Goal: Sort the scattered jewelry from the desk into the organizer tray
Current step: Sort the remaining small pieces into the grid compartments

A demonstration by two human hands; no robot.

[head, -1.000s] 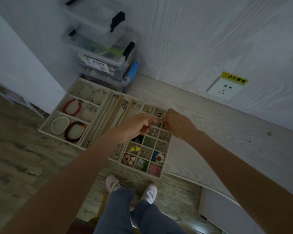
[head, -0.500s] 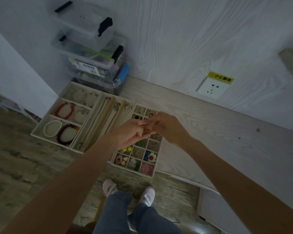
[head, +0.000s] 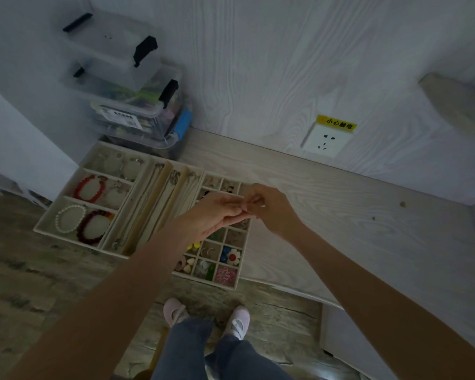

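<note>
I'm bringing my left hand (head: 217, 215) and right hand (head: 269, 208) together, fingertips pinching something too small to identify, above the organizer tray (head: 69, 187)'s small compartments; fumbling it could be dropping it into the wrong cell.

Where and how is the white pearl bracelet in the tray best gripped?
Pinch the pearl bracelet at its far bead arc, coming straight down from above. It lies flat as an open ring in the tray, the near wall is close and the dark red bracelet touches its right side.
</note>
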